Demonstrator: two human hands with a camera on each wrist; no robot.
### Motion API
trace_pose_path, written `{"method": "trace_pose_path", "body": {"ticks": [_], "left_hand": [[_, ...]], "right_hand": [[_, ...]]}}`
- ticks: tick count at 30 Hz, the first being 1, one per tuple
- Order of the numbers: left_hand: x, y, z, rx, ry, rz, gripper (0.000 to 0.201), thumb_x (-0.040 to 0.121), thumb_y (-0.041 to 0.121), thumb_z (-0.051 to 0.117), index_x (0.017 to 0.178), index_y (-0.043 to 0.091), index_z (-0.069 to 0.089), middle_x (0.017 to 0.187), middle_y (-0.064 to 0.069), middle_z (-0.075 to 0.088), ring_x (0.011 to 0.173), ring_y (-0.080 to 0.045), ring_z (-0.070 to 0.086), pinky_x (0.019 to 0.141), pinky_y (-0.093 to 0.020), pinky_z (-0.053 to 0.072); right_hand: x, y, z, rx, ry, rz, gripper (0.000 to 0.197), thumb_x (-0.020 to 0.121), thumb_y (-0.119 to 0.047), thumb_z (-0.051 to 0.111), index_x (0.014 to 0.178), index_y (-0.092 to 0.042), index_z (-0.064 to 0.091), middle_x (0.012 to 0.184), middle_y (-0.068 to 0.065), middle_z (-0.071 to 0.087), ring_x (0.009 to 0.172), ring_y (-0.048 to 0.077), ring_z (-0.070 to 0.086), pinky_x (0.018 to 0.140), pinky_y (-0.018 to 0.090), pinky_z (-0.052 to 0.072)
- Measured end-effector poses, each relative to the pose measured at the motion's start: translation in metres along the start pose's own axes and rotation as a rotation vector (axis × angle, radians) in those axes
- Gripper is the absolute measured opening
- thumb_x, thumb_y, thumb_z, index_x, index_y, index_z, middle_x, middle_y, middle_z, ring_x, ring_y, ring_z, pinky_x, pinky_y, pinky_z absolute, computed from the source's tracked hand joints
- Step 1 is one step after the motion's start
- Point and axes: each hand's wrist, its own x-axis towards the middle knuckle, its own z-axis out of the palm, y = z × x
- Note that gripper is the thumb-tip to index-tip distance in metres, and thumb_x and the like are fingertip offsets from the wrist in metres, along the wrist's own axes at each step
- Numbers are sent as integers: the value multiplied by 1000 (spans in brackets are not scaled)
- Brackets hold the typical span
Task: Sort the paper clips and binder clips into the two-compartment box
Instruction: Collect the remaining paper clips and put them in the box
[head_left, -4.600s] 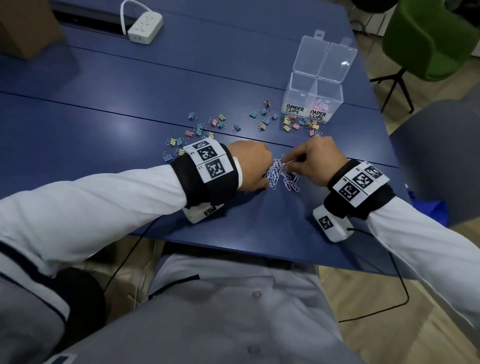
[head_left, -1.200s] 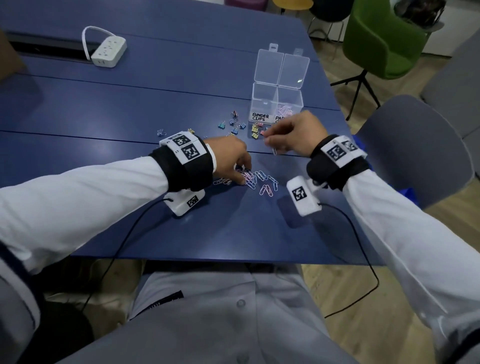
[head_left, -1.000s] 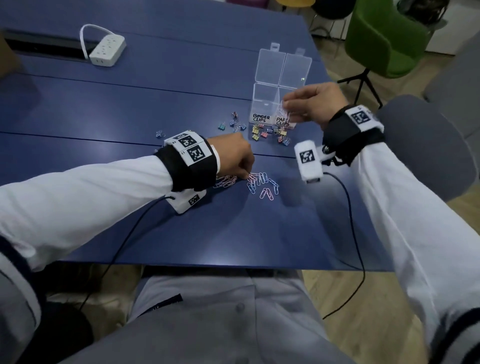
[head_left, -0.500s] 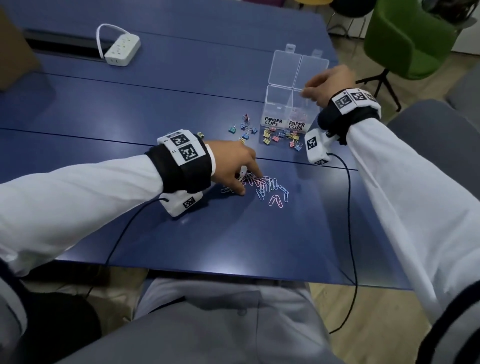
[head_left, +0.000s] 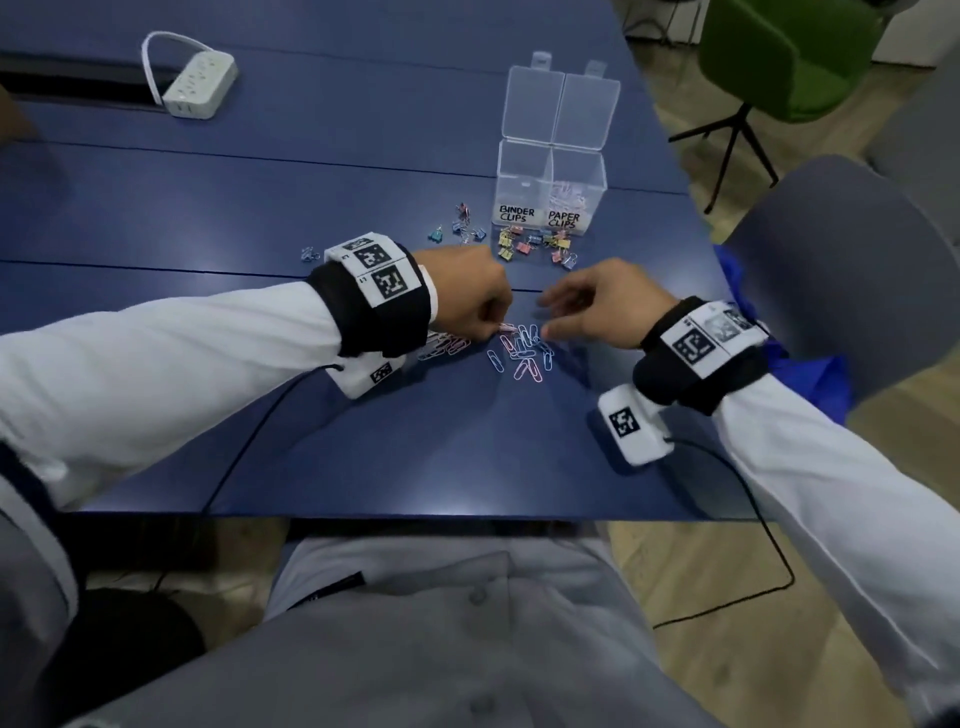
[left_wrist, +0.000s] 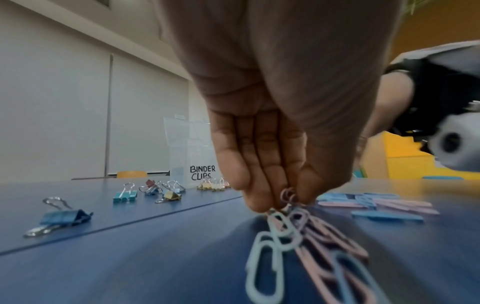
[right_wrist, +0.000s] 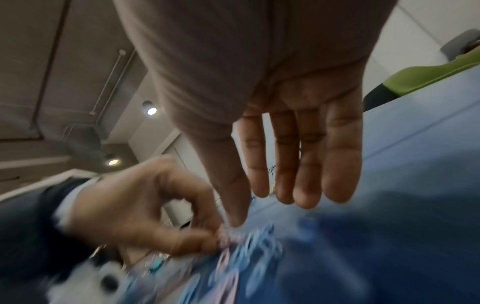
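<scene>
A clear two-compartment box (head_left: 550, 182) stands open at the back of the table, labelled BINDER CLIPS and PAPER CLIPS; some paper clips lie in the right compartment. Coloured binder clips (head_left: 530, 245) lie scattered in front of it. Pastel paper clips (head_left: 524, 353) lie in a loose pile near the front. My left hand (head_left: 480, 306) pinches a bunch of paper clips (left_wrist: 288, 207) at the pile's left edge. My right hand (head_left: 597, 312) hovers over the pile's right side with straight fingers (right_wrist: 303, 164), thumb tip down at the clips, holding nothing.
A white power strip (head_left: 200, 85) sits at the far left of the blue table (head_left: 311, 171). A grey chair (head_left: 852, 270) and a green chair (head_left: 789, 57) stand to the right. More binder clips (left_wrist: 64, 216) lie left of my left hand.
My right hand came back from the box's paper clip compartment down to the pile, now empty. My left hand stayed at the pile, pinching clips.
</scene>
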Motion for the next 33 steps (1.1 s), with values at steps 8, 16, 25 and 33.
{"method": "trace_pose_path", "body": {"ticks": [8,16,25,33], "left_hand": [[26,-16,-40,-105,70,-96,11,79,27,71,78,16,74,64,6,65,60,-10,59,65,-20,46],[106,-32,-88,-120,249,-231,15,80,23,66,87,13,75,80,-4,72,79,-20,69,76,-28,53],[155,-38,-79,-85,192,-297,21,82,21,66,95,8,76,97,-7,74,89,-26,68,77,-30,49],[105,-37,-86,-166,357,-262,28,87,32,54,99,17,74,96,-5,74,89,-24,67,89,-38,53]], "right_hand": [[-11,-13,18,-258,-40,-34,85,59,-62,80,132,-23,57,114,3,65,101,20,62,88,28,48],[-11,-26,25,-330,-10,-67,34,79,-37,75,110,-22,72,109,5,69,101,24,63,86,31,52],[-5,-28,31,-342,-7,-80,17,81,-11,66,93,-18,76,91,8,73,88,27,67,78,33,57],[-11,-25,24,-292,-9,-108,20,79,-32,74,96,-20,76,90,-1,72,86,16,64,73,22,48]]}}
